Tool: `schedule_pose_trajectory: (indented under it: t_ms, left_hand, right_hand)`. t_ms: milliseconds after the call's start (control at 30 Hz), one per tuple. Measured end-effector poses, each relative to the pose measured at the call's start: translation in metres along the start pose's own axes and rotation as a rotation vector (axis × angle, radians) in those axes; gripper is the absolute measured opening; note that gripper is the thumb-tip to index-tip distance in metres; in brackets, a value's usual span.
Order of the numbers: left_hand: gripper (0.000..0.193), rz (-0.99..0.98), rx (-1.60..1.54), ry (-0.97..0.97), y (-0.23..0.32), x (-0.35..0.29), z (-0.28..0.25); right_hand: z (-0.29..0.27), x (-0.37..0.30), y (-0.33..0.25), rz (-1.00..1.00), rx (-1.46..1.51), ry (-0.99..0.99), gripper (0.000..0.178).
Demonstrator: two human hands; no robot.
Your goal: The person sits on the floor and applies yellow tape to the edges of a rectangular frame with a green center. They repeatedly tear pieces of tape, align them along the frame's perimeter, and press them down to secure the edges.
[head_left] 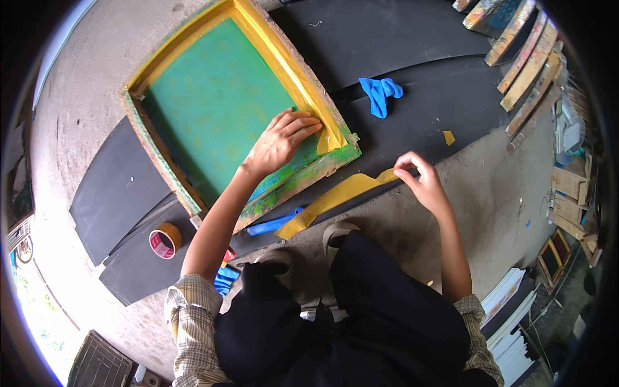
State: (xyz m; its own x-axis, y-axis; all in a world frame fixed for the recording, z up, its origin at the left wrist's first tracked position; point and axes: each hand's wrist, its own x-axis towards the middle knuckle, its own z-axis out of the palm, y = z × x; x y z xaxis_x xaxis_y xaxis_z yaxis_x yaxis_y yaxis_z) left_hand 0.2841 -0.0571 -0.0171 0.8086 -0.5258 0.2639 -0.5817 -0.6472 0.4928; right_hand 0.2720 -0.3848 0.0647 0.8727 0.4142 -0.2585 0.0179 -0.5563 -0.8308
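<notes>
A wooden frame (158, 155) with a green mesh panel (216, 97) lies tilted in front of me, a silkscreen by its look. Yellow tape (287, 68) lines its far and right inner sides. My left hand (277, 143) rests over the panel's lower right, fingers laid against the taped right side near the corner; it holds nothing that I can see. Right of the frame's near side, my right hand (422, 182) pinches one end of a loose strip of yellow tape (338, 198). The strip trails leftward over a blue-handled tool (274, 223), partly covering it.
Black sheets (412, 29) lie beneath and around the frame on the concrete floor (490, 187). On them are a crumpled blue cloth (379, 95), a yellow scrap (449, 137) and a tape roll (155, 245). Wooden frames (532, 64) stand at the far right. My shoes are close to the strip.
</notes>
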Motion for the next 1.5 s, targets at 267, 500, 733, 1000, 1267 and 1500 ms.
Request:
schedule_pose_trajectory:
  t_ms: [267,500,733,1000,1267,1500]
  left_hand:
    - [0.042,0.03,-0.097,-0.038,0.003,-0.004,0.013]
    - [0.042,0.026,-0.163,-0.038,0.005,-0.011,0.016]
    - [0.042,0.099,-0.144,-0.059,0.004,-0.007,0.015]
    - [0.036,0.031,-0.38,-0.132,-0.003,-0.004,0.014]
    - [0.055,-0.263,-0.473,-0.028,0.054,-0.01,0.01]
    - [0.085,-0.172,-0.457,0.106,0.057,-0.02,0.03]
  right_hand:
    - [-0.003,0.022,-0.01,0.033,-0.078,-0.036,0.008]
    - [0.005,0.029,-0.011,0.019,-0.107,-0.063,0.009]
    - [0.007,0.025,-0.012,0.027,-0.112,-0.058,0.009]
    - [0.014,0.034,-0.022,-0.006,-0.12,-0.059,0.009]
    - [0.012,0.023,-0.02,-0.004,-0.121,-0.033,0.009]
    - [0.019,0.032,-0.029,-0.051,-0.12,-0.054,0.009]
